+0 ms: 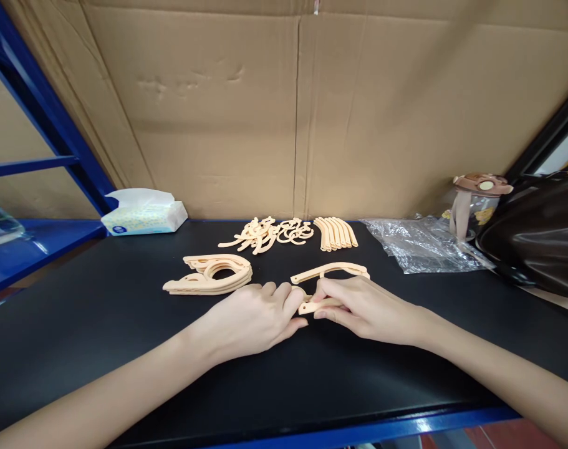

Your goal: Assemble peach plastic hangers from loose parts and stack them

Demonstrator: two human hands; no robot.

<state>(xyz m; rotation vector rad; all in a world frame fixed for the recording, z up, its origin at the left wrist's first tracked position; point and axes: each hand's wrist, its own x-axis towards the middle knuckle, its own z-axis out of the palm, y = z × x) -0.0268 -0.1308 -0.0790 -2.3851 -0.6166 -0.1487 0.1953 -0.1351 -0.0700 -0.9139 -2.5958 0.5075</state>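
My right hand [358, 304] pinches a cream plastic piece [308, 307] that has a small hole near its end. Against its left side my left hand [265, 315] has its fingers curled together; a bit of curved cream plastic shows between the hands, and what the left fingers grip is hidden. Just behind my right hand lies a long curved cream arm [330, 269]. To the left, a stack of cream hanger-shaped parts [218, 284] with a round opening rests on the black table [125, 324].
Farther back lie a pile of hooked cream parts [260, 234], thin curved hooks [295, 231] and a row of curved arms [333, 234]. A tissue pack [143, 218] stands back left. Clear plastic wrap [419, 243], a bottle [480, 202] and a dark bag [540, 240] are at right.
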